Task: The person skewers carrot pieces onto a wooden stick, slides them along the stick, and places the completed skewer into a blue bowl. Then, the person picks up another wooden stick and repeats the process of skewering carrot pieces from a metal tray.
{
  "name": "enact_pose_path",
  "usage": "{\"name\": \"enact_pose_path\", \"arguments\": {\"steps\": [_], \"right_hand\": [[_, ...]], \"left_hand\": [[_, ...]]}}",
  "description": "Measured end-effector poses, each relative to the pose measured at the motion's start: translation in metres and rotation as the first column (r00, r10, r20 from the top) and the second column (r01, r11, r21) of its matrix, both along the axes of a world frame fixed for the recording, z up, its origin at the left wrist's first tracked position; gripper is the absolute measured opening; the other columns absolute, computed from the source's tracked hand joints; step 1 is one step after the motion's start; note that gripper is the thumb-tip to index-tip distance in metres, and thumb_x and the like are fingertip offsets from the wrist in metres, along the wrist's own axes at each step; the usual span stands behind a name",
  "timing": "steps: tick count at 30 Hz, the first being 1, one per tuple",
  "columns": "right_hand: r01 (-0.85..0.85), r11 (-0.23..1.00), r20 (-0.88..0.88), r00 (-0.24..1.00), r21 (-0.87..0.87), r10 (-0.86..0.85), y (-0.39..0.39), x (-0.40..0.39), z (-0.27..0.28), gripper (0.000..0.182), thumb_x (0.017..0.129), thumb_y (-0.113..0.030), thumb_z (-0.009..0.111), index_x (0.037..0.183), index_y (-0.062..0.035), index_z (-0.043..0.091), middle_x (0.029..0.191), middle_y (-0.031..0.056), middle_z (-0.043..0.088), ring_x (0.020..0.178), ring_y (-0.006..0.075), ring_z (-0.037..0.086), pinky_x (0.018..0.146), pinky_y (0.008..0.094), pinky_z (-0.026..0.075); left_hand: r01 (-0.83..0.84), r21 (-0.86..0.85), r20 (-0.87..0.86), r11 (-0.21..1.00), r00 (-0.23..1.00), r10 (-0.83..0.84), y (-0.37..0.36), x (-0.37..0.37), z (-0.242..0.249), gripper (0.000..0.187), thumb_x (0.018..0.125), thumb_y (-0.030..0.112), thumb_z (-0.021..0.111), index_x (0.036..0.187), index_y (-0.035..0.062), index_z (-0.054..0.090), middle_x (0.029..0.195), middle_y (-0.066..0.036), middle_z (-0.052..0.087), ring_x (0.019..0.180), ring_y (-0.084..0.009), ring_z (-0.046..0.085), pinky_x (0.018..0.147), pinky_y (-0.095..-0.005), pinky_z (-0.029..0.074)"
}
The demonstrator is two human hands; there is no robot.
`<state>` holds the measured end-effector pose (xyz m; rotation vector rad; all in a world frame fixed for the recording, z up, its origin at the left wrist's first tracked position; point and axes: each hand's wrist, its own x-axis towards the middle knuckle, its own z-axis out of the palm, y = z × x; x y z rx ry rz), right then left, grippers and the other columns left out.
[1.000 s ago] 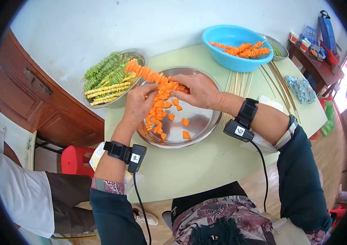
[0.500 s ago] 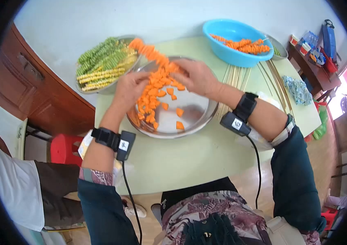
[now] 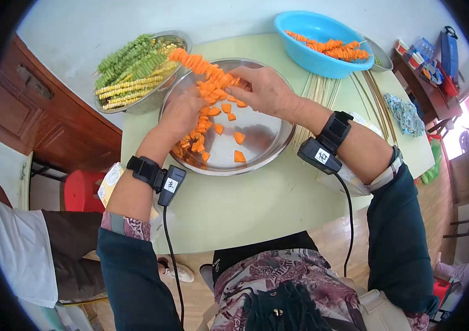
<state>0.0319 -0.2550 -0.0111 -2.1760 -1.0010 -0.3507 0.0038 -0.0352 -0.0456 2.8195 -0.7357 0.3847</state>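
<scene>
A skewer threaded with orange carrot pieces (image 3: 197,63) slants up to the left above a round steel basin (image 3: 256,165). My right hand (image 3: 262,91) grips the skewer's lower end between thumb and fingers. Loose carrot chunks (image 3: 193,144) lie heaped on the basin's left side, with several more scattered on its floor. My left hand (image 3: 182,113) is over that heap, beside the skewer's lower part. Its fingers are curled, and their tips are hidden among the carrots, so what they pinch does not show.
A steel tray (image 3: 160,94) of green and yellow vegetable skewers stands at left. A blue basin (image 3: 306,55) with carrot skewers is at the back right. Bare sticks (image 3: 322,96) and a crumpled cloth (image 3: 404,114) lie at right. Another person (image 3: 22,248) is at lower left.
My left hand has moved right, closer to the skewer, over the carrot heap. My right hand still holds the skewer in nearly the same place. The view has shifted slightly.
</scene>
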Motion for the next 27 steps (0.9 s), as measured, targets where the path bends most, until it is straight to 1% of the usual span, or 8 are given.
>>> {"name": "enact_pose_path", "arguments": {"steps": [3,15,18,20,21,23,24,27], "right_hand": [[-0.016,1.0,0.037,0.999,-0.003,0.016,0.0,0.001,-0.001,0.029,0.079,-0.027,0.059,0.094,-0.0027,0.061,0.063,0.0179,0.059,0.061,0.0333,0.059,0.06,0.0401,0.048],[-0.012,0.999,0.045,0.999,-0.045,0.014,-0.001,0.0,-0.002,0.031,0.079,-0.028,0.06,0.093,0.0,0.06,0.062,0.0199,0.057,0.059,0.0344,0.057,0.057,0.0411,0.046],[-0.001,1.0,-0.009,1.0,-0.002,0.001,-0.001,-0.005,0.004,0.029,0.08,-0.027,0.059,0.093,-0.0005,0.06,0.062,0.0181,0.058,0.057,0.0332,0.057,0.057,0.0399,0.046],[0.001,1.0,-0.064,0.998,0.021,0.001,-0.001,-0.007,0.008,0.027,0.081,-0.025,0.059,0.094,-0.0014,0.061,0.062,0.0159,0.059,0.056,0.0317,0.057,0.056,0.0388,0.046],[-0.003,1.0,-0.06,0.998,0.023,0.004,-0.001,-0.006,0.008,0.027,0.081,-0.025,0.059,0.094,-0.0014,0.061,0.062,0.0159,0.059,0.056,0.0317,0.057,0.056,0.0388,0.046],[-0.022,0.998,-0.029,0.999,0.056,0.024,0.0,-0.006,0.008,0.026,0.081,-0.024,0.059,0.095,-0.0025,0.061,0.062,0.014,0.06,0.056,0.03,0.058,0.056,0.0376,0.047],[-0.029,0.998,-0.025,0.999,0.06,0.03,0.0,-0.007,0.009,0.026,0.081,-0.024,0.059,0.095,-0.0025,0.061,0.062,0.014,0.06,0.056,0.03,0.058,0.056,0.0376,0.047],[-0.064,0.996,0.025,0.998,0.058,0.062,-0.001,-0.009,0.006,0.027,0.08,-0.025,0.06,0.095,-0.0017,0.06,0.063,0.0141,0.06,0.057,0.0299,0.058,0.056,0.0372,0.047]], "left_hand": [[-0.019,0.013,-0.044,1.0,0.999,0.02,0.002,0.005,-0.002,0.031,0.072,-0.007,0.05,0.092,0.009,0.067,0.103,-0.014,0.055,0.095,-0.0319,0.055,0.081,-0.0387,0.045],[-0.007,0.076,-0.017,0.997,1.0,0.009,0.008,0.006,0.002,0.017,0.07,0.0,0.06,0.086,0.0013,0.064,0.085,-0.016,0.059,0.082,-0.0339,0.056,0.074,-0.0382,0.046],[0.0,-0.105,0.033,0.995,0.999,0.004,0.007,0.007,0.004,0.013,0.075,0.001,0.059,0.088,-0.0013,0.062,0.087,-0.013,0.062,0.076,-0.0287,0.06,0.069,-0.0339,0.048],[-0.05,-0.502,-0.078,0.863,0.997,0.012,0.011,0.01,0.006,0.012,0.082,0.004,0.056,0.092,-0.0023,0.061,0.087,-0.01,0.064,0.071,-0.0205,0.063,0.063,-0.0285,0.049],[-0.05,-0.5,-0.074,0.864,0.997,0.015,0.011,0.008,0.013,0.012,0.082,0.004,0.056,0.092,-0.0023,0.061,0.087,-0.01,0.064,0.071,-0.0205,0.063,0.063,-0.0285,0.049],[-0.267,-0.725,-0.324,0.635,0.946,0.028,0.016,0.003,0.029,0.017,0.087,0.008,0.053,0.099,-0.0026,0.058,0.086,-0.008,0.063,0.074,-0.0152,0.063,0.062,-0.0252,0.05],[-0.269,-0.723,-0.321,0.637,0.946,0.036,0.017,0.001,0.035,0.017,0.087,0.008,0.053,0.099,-0.0026,0.058,0.086,-0.008,0.063,0.074,-0.0152,0.063,0.062,-0.0252,0.05],[-0.218,-0.925,-0.236,0.312,0.971,-0.021,0.025,0.001,0.044,0.021,0.089,0.008,0.049,0.106,-0.0039,0.055,0.09,-0.012,0.063,0.077,-0.018,0.064,0.063,-0.0259,0.051]]}}
